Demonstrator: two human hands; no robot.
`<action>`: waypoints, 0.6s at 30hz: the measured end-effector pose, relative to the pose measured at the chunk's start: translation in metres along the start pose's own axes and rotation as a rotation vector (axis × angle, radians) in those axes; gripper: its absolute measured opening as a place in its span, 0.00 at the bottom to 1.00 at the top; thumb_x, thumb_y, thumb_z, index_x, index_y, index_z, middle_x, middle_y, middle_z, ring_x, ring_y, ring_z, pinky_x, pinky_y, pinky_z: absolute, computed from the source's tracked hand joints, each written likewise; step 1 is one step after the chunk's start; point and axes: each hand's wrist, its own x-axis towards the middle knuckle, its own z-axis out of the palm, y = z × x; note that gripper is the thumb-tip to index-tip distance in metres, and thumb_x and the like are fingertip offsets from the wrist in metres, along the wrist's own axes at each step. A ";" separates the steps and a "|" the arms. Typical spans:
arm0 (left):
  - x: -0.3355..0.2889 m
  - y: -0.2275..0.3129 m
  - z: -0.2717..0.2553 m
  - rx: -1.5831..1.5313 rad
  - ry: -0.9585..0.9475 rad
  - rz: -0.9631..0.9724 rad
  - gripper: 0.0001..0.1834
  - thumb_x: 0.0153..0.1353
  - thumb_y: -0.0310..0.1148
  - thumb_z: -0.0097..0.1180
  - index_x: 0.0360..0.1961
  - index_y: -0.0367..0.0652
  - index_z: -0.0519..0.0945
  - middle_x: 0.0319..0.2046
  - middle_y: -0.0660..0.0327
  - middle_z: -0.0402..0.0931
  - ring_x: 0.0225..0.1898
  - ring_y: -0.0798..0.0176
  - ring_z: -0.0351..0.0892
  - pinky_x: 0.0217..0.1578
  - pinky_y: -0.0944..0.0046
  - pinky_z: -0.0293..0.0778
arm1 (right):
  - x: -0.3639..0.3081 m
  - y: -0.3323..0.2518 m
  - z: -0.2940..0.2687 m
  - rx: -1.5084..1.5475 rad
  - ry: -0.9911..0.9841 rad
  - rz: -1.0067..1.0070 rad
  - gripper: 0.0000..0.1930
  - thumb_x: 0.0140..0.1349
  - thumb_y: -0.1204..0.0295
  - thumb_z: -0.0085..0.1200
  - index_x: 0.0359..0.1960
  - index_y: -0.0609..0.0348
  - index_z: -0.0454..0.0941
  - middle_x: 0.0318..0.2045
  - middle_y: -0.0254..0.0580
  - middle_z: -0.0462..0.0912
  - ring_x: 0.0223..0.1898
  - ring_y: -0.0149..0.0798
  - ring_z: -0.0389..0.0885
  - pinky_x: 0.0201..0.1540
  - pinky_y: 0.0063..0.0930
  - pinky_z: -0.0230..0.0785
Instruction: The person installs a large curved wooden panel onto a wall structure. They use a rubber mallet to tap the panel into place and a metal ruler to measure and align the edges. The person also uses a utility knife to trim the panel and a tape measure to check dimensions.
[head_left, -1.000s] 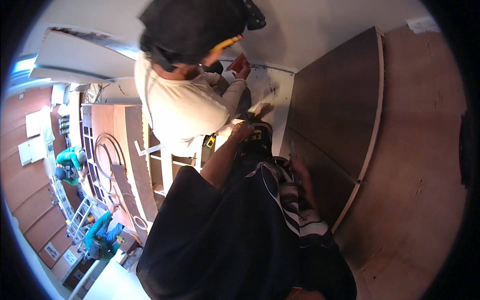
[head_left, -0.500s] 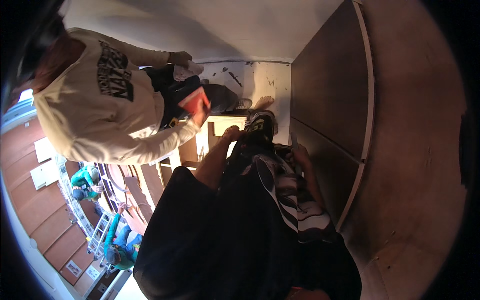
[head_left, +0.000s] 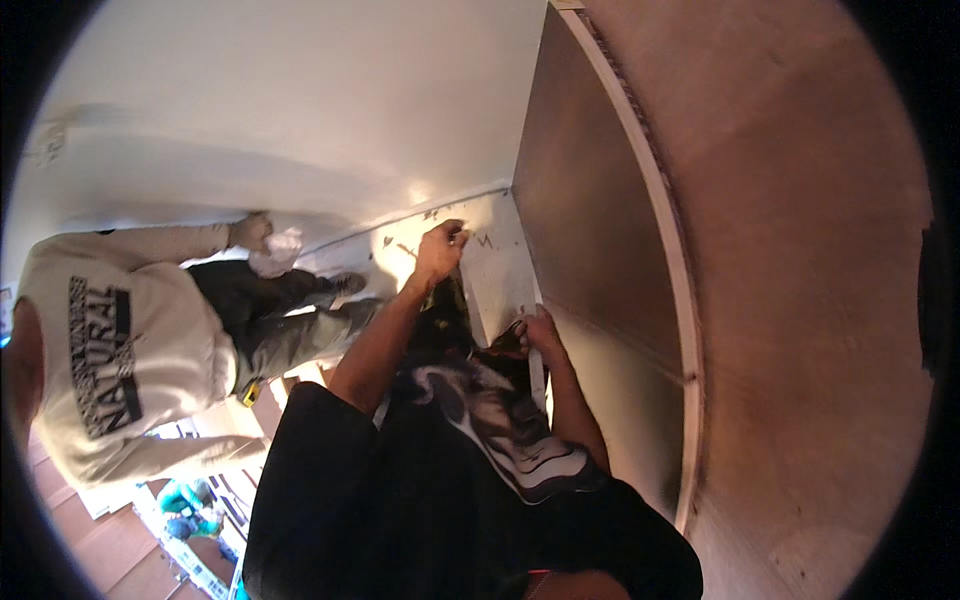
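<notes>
Head view, left hand: the left hand (head_left: 440,250) sits just above picture centre, toward 11 o'clock, fingers clenched around something small and pressed to the white panel (head_left: 500,262); what it grips is too small to tell.
Head view, right hand: the right hand (head_left: 538,333) lies at centre, about 5 o'clock from the left one, fingers curled on the panel's lower edge where it meets the dark board (head_left: 590,210); grasping or only resting, cannot tell.
White panel: pale, scuffed with dark marks, running between both hands, touching each.
Labels: a block of dark print on the back of a co-worker's cream sweatshirt (head_left: 120,360) at 9 o'clock; no packages legible.
Co-worker: a person's hand (head_left: 250,232) at 10 o'clock holds a white cloth (head_left: 280,252) on the panel's far end.
Surroundings: brown plywood wall (head_left: 800,300) at 3 o'clock; white-edged dark board beside it.
Obstruction: the wearer's own dark clothing (head_left: 400,500) fills 6 o'clock, hiding the lower panel.
</notes>
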 end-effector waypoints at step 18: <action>0.259 -0.044 0.171 -0.190 0.255 0.915 0.58 0.57 0.57 0.73 0.77 0.33 0.57 0.60 0.46 0.62 0.62 0.46 0.63 0.63 0.47 0.65 | 0.264 0.031 0.074 0.177 0.094 -0.235 0.18 0.75 0.71 0.42 0.63 0.59 0.69 0.25 0.41 0.80 0.15 0.31 0.72 0.18 0.28 0.67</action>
